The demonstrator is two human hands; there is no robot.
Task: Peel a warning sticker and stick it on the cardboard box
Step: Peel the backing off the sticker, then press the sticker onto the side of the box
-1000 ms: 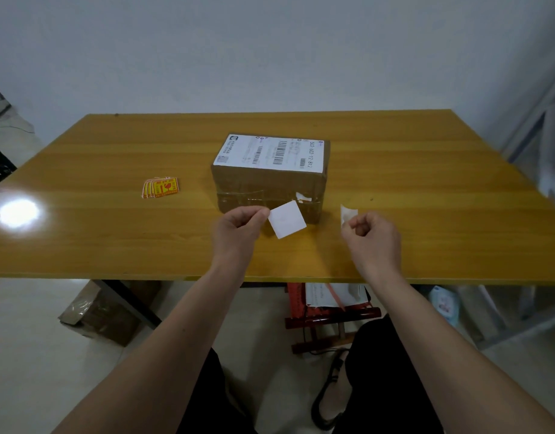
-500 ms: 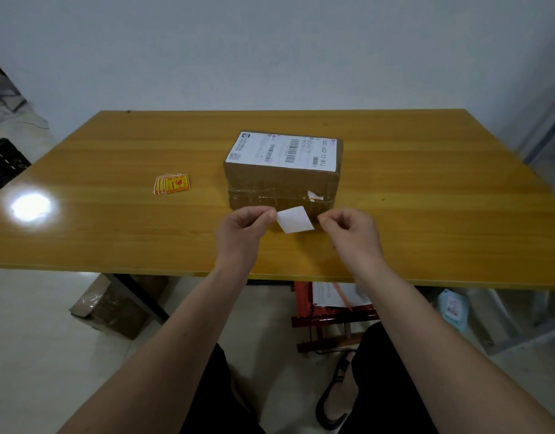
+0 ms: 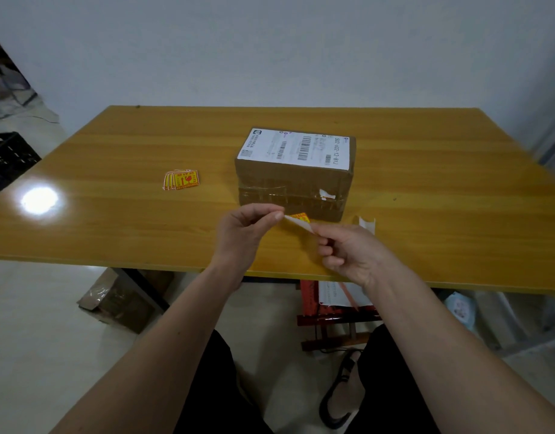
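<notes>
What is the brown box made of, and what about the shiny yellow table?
The box looks like brown cardboard: matte, creased, wrapped with glossy clear tape, white paper label on top. The table looks like varnished wood or wood-look laminate: grain lines show and a lamp glare reflects; which, I cannot tell.

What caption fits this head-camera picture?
Both hands, left and right, peel a warning sticker before a cardboard box.
</notes>
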